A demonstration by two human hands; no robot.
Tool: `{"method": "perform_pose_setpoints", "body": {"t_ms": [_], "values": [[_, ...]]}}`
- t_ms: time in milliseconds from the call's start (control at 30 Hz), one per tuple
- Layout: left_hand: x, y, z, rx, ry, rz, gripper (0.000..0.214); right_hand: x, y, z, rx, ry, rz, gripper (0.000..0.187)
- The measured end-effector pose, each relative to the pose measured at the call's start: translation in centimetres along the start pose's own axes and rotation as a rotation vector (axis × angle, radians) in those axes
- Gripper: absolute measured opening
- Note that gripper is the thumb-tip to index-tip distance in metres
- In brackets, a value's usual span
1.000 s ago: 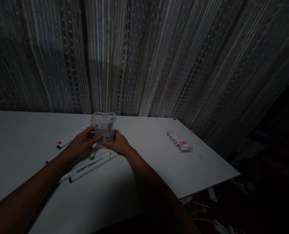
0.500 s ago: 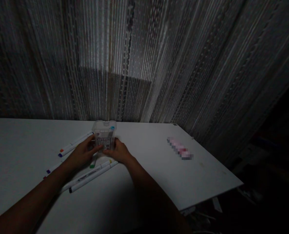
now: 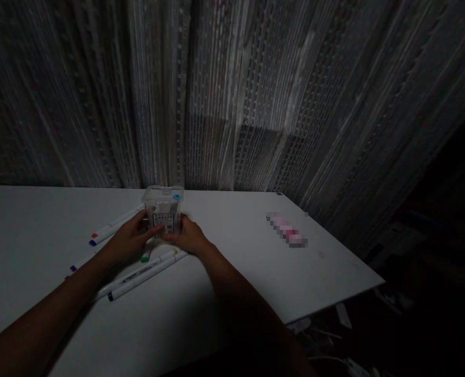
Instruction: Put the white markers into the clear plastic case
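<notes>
A clear plastic box (image 3: 163, 208) is stood upright on the white table (image 3: 232, 272), near its far edge by the curtain (image 3: 256, 89). The box is grasped on both sides: the left hand (image 3: 132, 238) is wrapped on its left wall, the right hand (image 3: 187, 236) on its right wall. Several markers (image 3: 146, 269) are laid flat on the table just in front and left of the box.
</notes>
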State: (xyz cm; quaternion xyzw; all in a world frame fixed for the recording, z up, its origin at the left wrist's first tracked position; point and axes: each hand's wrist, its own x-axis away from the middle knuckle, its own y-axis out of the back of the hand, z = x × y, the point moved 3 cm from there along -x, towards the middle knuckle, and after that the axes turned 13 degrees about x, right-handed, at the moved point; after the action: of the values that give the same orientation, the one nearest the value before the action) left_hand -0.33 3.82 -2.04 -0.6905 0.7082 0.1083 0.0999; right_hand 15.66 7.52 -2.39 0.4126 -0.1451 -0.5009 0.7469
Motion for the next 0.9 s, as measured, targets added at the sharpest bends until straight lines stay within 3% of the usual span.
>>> {"method": "perform_pose_setpoints", "body": {"t_ms": [900], "values": [[0.08, -0.16, -0.27, -0.038, -0.006, 0.0, 0.062, 0.08, 0.15, 0.18, 0.019, -0.028, -0.005, 0.065]]}}
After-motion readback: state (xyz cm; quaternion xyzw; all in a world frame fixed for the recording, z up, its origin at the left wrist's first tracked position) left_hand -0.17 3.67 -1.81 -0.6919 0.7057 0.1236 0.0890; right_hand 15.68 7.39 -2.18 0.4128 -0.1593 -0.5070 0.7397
